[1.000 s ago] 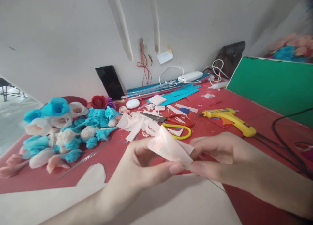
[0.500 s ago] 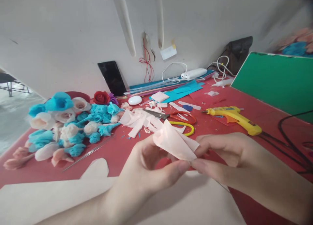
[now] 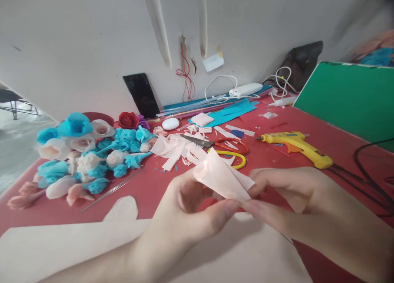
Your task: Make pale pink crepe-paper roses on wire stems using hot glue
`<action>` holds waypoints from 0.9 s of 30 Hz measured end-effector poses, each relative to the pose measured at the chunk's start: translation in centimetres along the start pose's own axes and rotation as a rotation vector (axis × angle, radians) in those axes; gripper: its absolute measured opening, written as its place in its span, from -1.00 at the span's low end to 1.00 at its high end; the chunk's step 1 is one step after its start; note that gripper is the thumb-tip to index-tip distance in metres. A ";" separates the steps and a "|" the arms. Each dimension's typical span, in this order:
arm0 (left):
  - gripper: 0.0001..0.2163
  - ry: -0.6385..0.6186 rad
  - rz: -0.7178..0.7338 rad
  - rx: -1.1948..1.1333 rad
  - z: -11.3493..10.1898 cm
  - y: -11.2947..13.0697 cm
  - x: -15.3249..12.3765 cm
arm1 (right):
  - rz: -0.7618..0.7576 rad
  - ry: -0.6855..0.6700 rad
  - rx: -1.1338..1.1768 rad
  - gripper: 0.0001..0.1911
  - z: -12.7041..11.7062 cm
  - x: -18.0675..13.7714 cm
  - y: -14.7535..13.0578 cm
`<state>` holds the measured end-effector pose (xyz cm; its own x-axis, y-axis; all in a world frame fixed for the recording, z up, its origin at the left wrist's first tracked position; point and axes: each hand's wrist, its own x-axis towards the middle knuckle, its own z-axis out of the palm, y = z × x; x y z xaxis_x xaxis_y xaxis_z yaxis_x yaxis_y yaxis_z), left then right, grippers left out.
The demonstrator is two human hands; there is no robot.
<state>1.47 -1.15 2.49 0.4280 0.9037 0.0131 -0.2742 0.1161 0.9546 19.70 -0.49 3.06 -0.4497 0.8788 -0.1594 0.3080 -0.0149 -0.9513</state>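
Observation:
A pale pink crepe paper piece (image 3: 220, 177), rolled into a loose cone, is held above the red table (image 3: 147, 188). My left hand (image 3: 187, 211) pinches its lower tip between thumb and fingers. My right hand (image 3: 292, 197) pinches the same tip from the right side, thumb against forefinger. A thin wire (image 3: 277, 233) runs down from under the right hand. Below both hands lies a large cream paper sheet (image 3: 76, 244).
A heap of blue, white and pink paper flowers (image 3: 86, 151) lies at the left. Behind my hands are paper scraps (image 3: 175, 148), red and yellow scissors (image 3: 227, 149) and a yellow glue gun (image 3: 297, 144) with black cable. A green board (image 3: 347, 98) stands right; a phone (image 3: 141, 95) leans on the wall.
The view has shifted slightly, so the table items sit a little higher and to the right. Both hands keep pinching the pink paper, with small finger movements at its tip.

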 end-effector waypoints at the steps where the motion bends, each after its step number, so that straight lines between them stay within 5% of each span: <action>1: -0.75 0.002 0.000 -0.003 0.0 0.0 0.0 | 0.004 0.002 0.001 -0.78 0.0 0.0 0.0; 22: -0.79 -0.049 0.016 -0.083 -0.2 -0.1 -0.1 | 0.014 -0.039 -0.015 -0.76 -0.4 0.1 0.2; 27: -0.86 -0.003 -0.048 -0.010 -0.2 0.1 0.0 | 0.044 0.043 -0.022 -0.79 -0.1 -0.1 -0.7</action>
<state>1.31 -1.07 2.50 0.4429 0.8960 -0.0316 -0.2620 0.1630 0.9512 19.65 -0.52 3.73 -0.3987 0.8973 -0.1894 0.3452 -0.0445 -0.9375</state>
